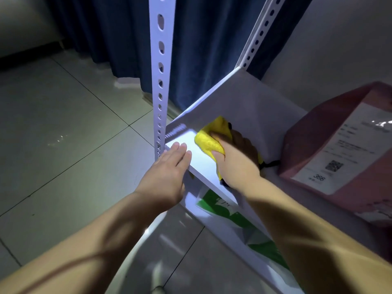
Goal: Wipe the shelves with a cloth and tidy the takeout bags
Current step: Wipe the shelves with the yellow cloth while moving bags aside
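Now wiping the smooth flat white shelf point(244, 98) with a soft fluffy yellow cloth point(209, 141), mid-frame, bunched under the curled right grip point(235, 162). Left grip point(171, 164) flat, fingers straight, resting on the shelf edge, holding nothing. Likely light and squishy; best grabbed by its thick middle. Stiff pink paper bag point(339, 149) at right.

The pink takeout bag point(324, 124) runs off the right edge, its receipt point(343, 149) print unreadable. The shelf point(244, 98) hides most of the green-and-white bag point(220, 209), and the right hand point(235, 164) hides part of the yellow cloth point(206, 141).
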### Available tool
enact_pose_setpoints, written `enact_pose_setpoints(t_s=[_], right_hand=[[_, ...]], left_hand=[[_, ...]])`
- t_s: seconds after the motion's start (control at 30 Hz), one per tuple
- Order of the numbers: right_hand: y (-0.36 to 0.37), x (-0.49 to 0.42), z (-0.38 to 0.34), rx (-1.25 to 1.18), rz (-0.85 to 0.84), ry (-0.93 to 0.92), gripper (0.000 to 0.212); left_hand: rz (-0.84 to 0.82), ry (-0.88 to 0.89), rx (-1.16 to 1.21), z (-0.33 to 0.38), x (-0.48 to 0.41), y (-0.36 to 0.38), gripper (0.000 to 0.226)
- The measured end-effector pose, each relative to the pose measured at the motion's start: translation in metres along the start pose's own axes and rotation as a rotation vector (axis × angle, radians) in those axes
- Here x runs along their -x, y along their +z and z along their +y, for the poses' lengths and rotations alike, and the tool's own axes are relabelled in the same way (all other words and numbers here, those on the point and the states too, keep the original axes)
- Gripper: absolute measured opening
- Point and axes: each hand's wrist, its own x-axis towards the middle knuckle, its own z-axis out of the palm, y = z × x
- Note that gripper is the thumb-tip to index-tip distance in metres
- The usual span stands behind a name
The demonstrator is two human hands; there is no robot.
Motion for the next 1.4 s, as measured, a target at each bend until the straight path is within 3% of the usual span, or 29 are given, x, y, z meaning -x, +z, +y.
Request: enact_pose_setpoints(t_s=[0.2,0.33,0.47,0.6,0.8,1.4], right_hand=[[-0.011,0.046,-0.007,-0.093,-0.017,0.027,0.046],[-0.014,0.087,-0.005,-0.119,-0.042,0.045,0.046],[-0.017,0.144,-0.002,-0.083,0.008,-0.008,0.050],[-0.007,0.208,0.015,-0.208,-0.045,-0.026,0.052],[0.019,0.306,0.066,-0.229,-0.229,0.186,0.046],[0.031,0.566,0.263,-0.303,-0.238,0.590,0.045]], left_hand=[[-0.046,-0.047,0.008,0.011,0.007,-0.006,0.068],[-0.015,-0.066,-0.015,0.026,0.033,-0.003,0.053],[-0.087,-0.073,0.006,0.047,0.072,0.018,0.046],[-0.172,-0.029,0.085,0.071,0.112,0.047,0.040],[-0.272,-0.044,0.050,0.127,0.164,0.090,0.043],[-0.404,0.094,0.114,0.364,0.267,0.247,0.038]])
